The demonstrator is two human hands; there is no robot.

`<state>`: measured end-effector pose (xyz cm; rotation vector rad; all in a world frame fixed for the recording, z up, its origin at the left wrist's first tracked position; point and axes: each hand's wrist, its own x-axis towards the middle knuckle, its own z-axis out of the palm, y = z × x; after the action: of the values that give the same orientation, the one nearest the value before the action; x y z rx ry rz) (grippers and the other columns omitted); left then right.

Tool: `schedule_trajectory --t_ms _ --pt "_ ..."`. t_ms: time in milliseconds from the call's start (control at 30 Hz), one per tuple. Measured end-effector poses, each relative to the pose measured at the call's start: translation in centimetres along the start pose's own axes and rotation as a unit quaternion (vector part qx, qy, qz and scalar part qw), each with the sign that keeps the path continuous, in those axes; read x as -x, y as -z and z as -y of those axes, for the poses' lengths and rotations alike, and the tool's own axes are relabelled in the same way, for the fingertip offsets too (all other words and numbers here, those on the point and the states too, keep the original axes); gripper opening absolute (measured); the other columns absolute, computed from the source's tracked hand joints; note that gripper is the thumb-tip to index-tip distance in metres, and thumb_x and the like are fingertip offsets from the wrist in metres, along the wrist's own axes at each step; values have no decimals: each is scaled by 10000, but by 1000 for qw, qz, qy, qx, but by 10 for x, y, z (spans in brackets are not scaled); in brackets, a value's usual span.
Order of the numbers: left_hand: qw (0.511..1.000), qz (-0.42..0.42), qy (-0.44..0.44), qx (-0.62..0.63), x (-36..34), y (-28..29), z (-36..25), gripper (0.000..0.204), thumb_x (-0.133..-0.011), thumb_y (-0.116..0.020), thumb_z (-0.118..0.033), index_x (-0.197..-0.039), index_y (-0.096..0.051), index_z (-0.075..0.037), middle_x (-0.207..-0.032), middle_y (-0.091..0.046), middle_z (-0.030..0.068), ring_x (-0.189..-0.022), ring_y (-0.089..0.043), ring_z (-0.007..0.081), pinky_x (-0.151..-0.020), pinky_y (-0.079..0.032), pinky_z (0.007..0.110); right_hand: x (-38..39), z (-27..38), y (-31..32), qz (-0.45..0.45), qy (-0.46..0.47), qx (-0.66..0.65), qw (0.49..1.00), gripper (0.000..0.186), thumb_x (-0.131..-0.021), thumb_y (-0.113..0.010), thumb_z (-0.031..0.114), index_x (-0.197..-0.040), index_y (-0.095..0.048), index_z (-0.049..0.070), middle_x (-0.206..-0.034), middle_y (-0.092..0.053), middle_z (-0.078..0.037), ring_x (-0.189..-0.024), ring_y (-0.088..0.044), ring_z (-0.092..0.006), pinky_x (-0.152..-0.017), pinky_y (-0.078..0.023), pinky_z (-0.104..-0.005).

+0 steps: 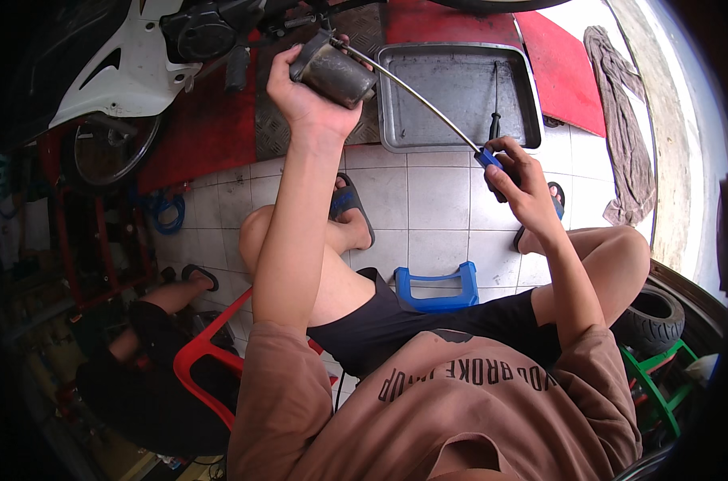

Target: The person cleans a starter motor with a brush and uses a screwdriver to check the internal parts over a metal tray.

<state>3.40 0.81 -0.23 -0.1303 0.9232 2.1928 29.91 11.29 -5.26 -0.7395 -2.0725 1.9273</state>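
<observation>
My left hand (320, 115) is raised beside the motorcycle, its fingers wrapped round a dark grey cylindrical canister (336, 74) with a wider collar at one end. Across from it, my right hand (524, 178) grips the blue and black handle of a long screwdriver (422, 99). The screwdriver's shaft slants up to the left over the metal tray (448, 68), and its tip meets the canister near the collar. Exactly what the tip touches is too small to tell. Inside the tray lies a second, black-handled screwdriver (495, 126).
A motorcycle with white bodywork (127, 60) stands at upper left on a red platform (195, 136). Between my legs is a blue plastic stool (436, 302). A brown cloth (624, 128) and a tyre (654, 321) lie right. Another person's leg (167, 301) and a red chair (199, 357) are left.
</observation>
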Motion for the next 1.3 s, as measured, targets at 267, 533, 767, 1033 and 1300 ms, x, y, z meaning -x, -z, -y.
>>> schedule_trajectory --t_ms 267,533,767,1033,1300 --pt "1000 -1 4 5 -2 2 -2 452 -753 -511 -361 -1056 -594 -36 -986 -649 128 -896 -611 249 -764 -481 427 1 6 -6 -11 30 17 999 235 -876 -620 79 -1073 -533 -17 -738 -581 -50 -628 -527 -88 -539 -421 -240" --pt "1000 8 10 -5 -2 2 -2 468 -752 -504 -364 -1066 -590 -29 -991 -645 121 -928 -611 247 -813 -472 427 0 -6 2 45 -36 -93 994 173 -907 -527 109 -967 -573 -47 -694 -563 -31 -576 -485 -72 -507 -387 -219" --pt "1000 20 2 -3 -2 3 -3 473 -753 -499 -361 -1061 -586 -14 -995 -636 121 -936 -605 249 -831 -465 437 1 7 -7 -15 17 19 1000 257 -919 -577 171 -1065 -552 -38 -694 -560 -27 -561 -468 -67 -497 -373 -219" --pt "1000 6 5 -10 -1 1 -2 472 -754 -498 -363 -1063 -594 -21 -999 -641 119 -933 -608 244 -820 -468 417 -2 -15 4 35 0 -43 998 266 -887 -653 134 -1066 -544 -30 -717 -590 -34 -587 -481 -64 -492 -366 -222" --pt "1000 14 7 -12 -1 2 -2 479 -757 -495 -370 -1073 -588 -22 -1002 -640 110 -946 -604 238 -823 -465 416 0 -1 -6 -7 2 -43 999 285 -870 -666 92 -1076 -479 26 -746 -608 -42 -581 -468 -55 -486 -344 -209"
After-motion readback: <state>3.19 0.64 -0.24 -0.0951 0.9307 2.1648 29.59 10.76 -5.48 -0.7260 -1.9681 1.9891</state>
